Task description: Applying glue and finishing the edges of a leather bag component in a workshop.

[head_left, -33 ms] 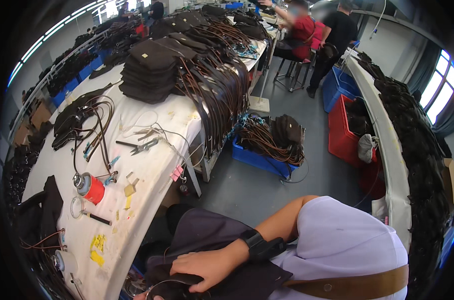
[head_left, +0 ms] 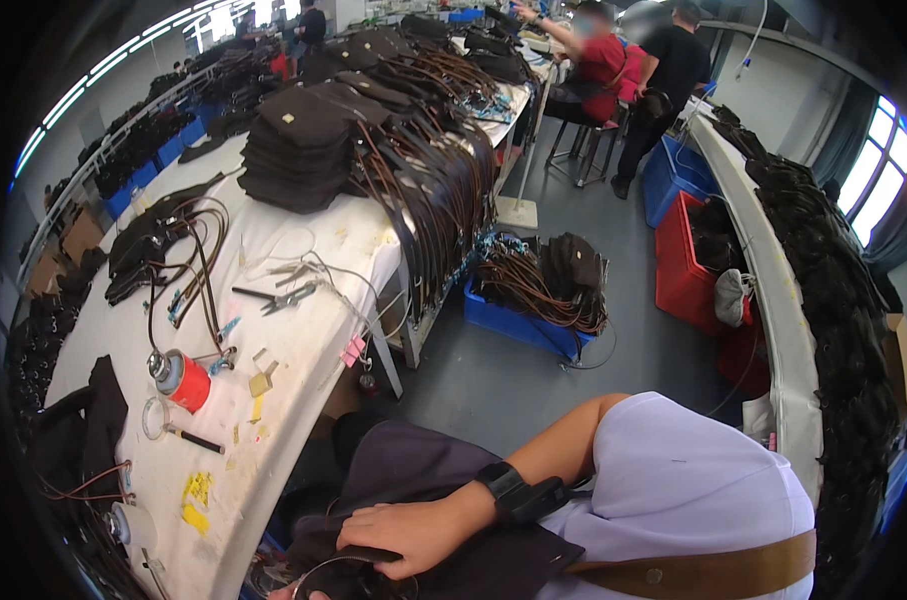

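In my lap lies a dark fabric bag piece (head_left: 358, 571) with a thin, pale curved edge. My right hand (head_left: 401, 535) is closed on it from above, fingers bent over the cloth and the thumb near the curved edge. A black band (head_left: 523, 492) circles that wrist. Of my left hand (head_left: 298, 592) only fingertips show at the lower edge, pressed against the same piece; its palm is out of the picture. Nearest on the left is the white table (head_left: 303, 385), with a red can (head_left: 186, 384), pliers (head_left: 289, 298) and a black-handled tool (head_left: 195, 438).
Stacked dark bags (head_left: 298, 150) with hanging brown straps (head_left: 438, 200) cover the table's far part. On the floor stand a blue crate (head_left: 523, 325) of bags and a red bin (head_left: 678, 265). Dark pieces (head_left: 813, 280) line the right bench. Two people are farther off.
My right hand and the dark bag piece have shifted very slightly, the curved edge tipping upward. My left fingertips stay at the lower edge.
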Motion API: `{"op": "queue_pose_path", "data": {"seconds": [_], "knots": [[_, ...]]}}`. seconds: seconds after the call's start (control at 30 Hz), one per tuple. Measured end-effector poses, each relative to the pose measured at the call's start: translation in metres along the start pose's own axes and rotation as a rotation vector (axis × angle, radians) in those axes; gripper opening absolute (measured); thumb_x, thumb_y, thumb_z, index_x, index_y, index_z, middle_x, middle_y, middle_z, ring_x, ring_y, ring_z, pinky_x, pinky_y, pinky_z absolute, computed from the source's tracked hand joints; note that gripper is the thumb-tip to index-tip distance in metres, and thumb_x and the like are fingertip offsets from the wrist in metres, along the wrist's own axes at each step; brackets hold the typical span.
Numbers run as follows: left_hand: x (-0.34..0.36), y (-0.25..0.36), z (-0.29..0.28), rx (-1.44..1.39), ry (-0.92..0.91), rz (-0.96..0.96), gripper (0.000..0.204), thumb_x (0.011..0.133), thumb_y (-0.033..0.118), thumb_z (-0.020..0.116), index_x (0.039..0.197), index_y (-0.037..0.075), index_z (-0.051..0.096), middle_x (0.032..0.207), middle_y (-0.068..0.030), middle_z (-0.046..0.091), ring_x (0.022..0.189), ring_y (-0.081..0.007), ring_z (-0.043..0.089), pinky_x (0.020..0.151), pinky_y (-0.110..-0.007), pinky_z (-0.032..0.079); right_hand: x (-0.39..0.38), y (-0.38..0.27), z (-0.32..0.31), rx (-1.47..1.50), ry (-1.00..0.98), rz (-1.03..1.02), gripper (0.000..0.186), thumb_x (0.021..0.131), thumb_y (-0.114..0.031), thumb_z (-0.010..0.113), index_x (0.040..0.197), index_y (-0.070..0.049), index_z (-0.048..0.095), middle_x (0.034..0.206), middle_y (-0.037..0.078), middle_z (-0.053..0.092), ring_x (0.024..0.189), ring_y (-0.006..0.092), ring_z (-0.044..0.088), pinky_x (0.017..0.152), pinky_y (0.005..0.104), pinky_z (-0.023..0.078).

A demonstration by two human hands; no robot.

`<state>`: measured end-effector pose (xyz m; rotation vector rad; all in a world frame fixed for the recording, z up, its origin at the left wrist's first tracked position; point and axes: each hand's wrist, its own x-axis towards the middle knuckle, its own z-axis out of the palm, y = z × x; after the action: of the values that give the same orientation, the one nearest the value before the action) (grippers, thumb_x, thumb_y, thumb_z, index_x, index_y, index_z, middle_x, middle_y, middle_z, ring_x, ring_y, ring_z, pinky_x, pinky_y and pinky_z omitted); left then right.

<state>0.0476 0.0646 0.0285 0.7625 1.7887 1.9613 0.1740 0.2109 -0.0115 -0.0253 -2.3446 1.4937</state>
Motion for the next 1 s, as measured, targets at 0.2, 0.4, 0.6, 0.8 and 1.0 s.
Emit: {"op": "queue_pose_path", "data": {"seconds": [0.2,0.4,0.6,0.8,1.0], "knots": [[0.006,-0.006,-0.014,0.424,-0.196,0.223,0.034,0.080,0.006,0.069,0.106,-0.001,0.049,0.102,-0.0107,0.049,0.086,-0.0204,0.051,0.077,-0.033,0.045,0.020,-0.035,-0.028,-0.406,0.185,-0.166,0.018,0.074,-0.008,0.057,0.091,-0.007,0.056,0.083,0.007,0.048,0.088,0.0248,0.048,0.073,0.0355,0.035],[-0.002,-0.011,-0.005,0.692,-0.500,0.435,0.019,0.077,0.008,0.068,0.091,-0.001,0.057,0.082,-0.0214,0.053,0.076,-0.0382,0.052,0.069,-0.040,0.044,0.024,-0.033,-0.014,-0.620,-0.049,-0.321,0.016,0.070,-0.014,0.062,0.085,-0.009,0.057,0.084,0.004,0.048,0.087,0.0210,0.046,0.073,0.0337,0.032],[-0.011,-0.049,-0.021,0.733,-0.319,0.325,0.018,0.070,0.005,0.065,0.082,-0.002,0.054,0.077,-0.0207,0.053,0.075,-0.0416,0.051,0.069,-0.043,0.043,-0.028,0.055,-0.011,-0.821,0.083,-0.069,0.039,0.073,-0.012,0.059,0.112,-0.009,0.055,0.107,0.008,0.048,0.102,0.0259,0.045,0.081,0.0405,0.036],[-0.007,-0.070,-0.027,0.666,-0.498,0.305,0.021,0.073,0.007,0.068,0.087,-0.001,0.053,0.080,-0.0180,0.052,0.076,-0.0376,0.052,0.069,-0.040,0.043,-0.042,0.062,-0.023,-0.794,0.199,0.095,0.035,0.074,-0.009,0.056,0.109,-0.006,0.058,0.105,0.011,0.049,0.100,0.0280,0.046,0.082,0.0362,0.042],[0.010,-0.094,-0.048,0.673,-0.824,0.366,0.022,0.076,0.011,0.069,0.090,0.000,0.056,0.083,-0.0161,0.054,0.081,-0.0353,0.052,0.073,-0.039,0.042,-0.046,0.045,-0.032,-0.727,0.266,0.017,0.037,0.068,-0.001,0.060,0.105,-0.003,0.060,0.102,0.011,0.050,0.097,0.0296,0.046,0.085,0.0364,0.043]]}}
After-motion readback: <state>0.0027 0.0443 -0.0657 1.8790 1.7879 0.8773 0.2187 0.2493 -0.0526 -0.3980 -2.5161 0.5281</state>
